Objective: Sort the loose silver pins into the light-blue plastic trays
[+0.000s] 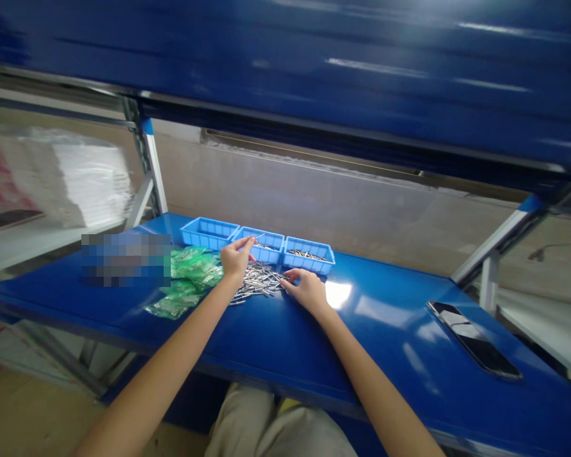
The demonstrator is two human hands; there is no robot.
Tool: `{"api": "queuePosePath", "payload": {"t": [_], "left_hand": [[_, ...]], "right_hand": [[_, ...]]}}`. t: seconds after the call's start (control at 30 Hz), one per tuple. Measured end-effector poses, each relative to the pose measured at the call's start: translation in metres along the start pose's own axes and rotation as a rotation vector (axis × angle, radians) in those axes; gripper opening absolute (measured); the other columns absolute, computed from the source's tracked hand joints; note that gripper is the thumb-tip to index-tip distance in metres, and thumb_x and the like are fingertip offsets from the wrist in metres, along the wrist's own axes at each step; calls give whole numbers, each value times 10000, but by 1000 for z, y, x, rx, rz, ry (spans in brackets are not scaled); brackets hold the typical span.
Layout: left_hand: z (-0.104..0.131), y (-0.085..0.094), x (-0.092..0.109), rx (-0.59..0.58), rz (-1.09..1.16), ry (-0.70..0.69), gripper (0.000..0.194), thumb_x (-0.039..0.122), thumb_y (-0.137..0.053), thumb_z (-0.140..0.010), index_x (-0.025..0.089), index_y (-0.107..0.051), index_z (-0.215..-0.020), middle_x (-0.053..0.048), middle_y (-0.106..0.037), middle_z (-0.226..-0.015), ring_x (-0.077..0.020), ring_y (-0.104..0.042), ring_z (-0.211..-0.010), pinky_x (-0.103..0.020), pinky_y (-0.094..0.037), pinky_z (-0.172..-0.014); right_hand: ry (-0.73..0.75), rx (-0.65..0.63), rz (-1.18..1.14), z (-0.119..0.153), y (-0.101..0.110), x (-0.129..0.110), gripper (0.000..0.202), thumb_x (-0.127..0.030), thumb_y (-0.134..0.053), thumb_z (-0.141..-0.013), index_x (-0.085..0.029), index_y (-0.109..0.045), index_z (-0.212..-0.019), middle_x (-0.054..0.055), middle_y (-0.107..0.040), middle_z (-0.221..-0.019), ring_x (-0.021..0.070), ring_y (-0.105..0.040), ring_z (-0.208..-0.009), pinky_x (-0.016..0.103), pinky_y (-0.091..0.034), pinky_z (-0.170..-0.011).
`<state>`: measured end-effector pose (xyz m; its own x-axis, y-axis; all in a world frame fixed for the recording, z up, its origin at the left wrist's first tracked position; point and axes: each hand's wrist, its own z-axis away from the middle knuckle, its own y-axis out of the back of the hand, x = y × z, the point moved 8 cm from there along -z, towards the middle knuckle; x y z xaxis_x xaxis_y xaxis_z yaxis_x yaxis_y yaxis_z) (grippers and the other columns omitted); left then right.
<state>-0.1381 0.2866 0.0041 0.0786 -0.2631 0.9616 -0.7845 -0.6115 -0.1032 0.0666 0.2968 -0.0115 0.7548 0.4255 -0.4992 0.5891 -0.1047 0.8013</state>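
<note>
Raised above the front edge of the middle blue bin [270,256], my left hand [236,259] pinches a thin metal pin [260,236] between thumb and fingers. Below it, a loose pile of similar silvery pins [261,280], rivet-like in shape, is spread on the blue table [276,336]. My right hand [308,289] is at the right edge of the pile, its fingers curled together; what is between the fingertips is too small to make out. More pins lie in the middle bin and in the right blue bin [309,255].
A left blue bin [209,233] completes the row at the back of the table. Crumpled green plastic bags [190,279] lie left of the pile, beside a blurred-out patch. A phone [473,339] rests on the right. A blue shelf panel [285,70] overhangs the table.
</note>
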Motion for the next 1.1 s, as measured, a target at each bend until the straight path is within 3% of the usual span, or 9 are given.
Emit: {"api": "queuePosePath", "payload": {"t": [0.2, 0.33, 0.47, 0.63, 0.83, 1.1], "left_hand": [[5, -19, -13, -148, 322, 249, 293, 221, -604, -674, 137, -631, -953, -109, -620, -1053, -26, -527, -429, -138, -262, -324], [4, -21, -11, -189, 368, 283, 368, 236, -619, -662, 179, -600, -1025, -93, -598, -1089, -55, -576, -505, -140, -278, -331], [7, -27, -10, -273, 311, 256, 389, 337, -564, -691, 180, -586, -1046, -89, -606, -1042, -48, -541, -453, -156, -262, -322], [14, -32, -10, -343, 224, 189, 371, 429, -520, -698, 124, -624, -884, -60, -622, -814, -36, -461, -387, -172, -252, -336], [20, -37, -4, -416, 139, 123, 390, 465, -488, -713, 115, -627, -813, -40, -609, -740, -41, -449, -377, -187, -253, -351], [36, -53, 11, -582, -201, -160, 355, 467, -561, -685, 138, -662, -773, -37, -652, -743, -56, -438, -360, -209, -347, -384]], "right_hand": [[51, -42, 14, -1, -1, 0, 209, -438, -561, -730, -295, -663, -844, -25, -667, -800, 174, -605, -739, 248, -396, -579], [68, -56, 11, -1, -2, 1, 205, -428, -557, -742, -300, -663, -861, -21, -660, -814, 165, -595, -715, 247, -395, -581], [84, -44, -9, -1, -2, 1, 197, -427, -566, -742, -292, -665, -844, -19, -642, -809, 153, -583, -700, 237, -379, -566], [91, -20, -38, -1, -1, -1, 191, -429, -588, -728, -280, -673, -812, -8, -616, -883, 131, -564, -680, 224, -358, -535], [103, 1, -53, 0, 1, -3, 164, -407, -577, -741, -264, -655, -764, -25, -638, -831, 129, -561, -677, 229, -365, -572], [28, 125, -306, -5, 10, 2, 265, -442, -541, -754, -212, -668, -785, 4, -670, -751, 123, -530, -558, 236, -369, -530]]}}
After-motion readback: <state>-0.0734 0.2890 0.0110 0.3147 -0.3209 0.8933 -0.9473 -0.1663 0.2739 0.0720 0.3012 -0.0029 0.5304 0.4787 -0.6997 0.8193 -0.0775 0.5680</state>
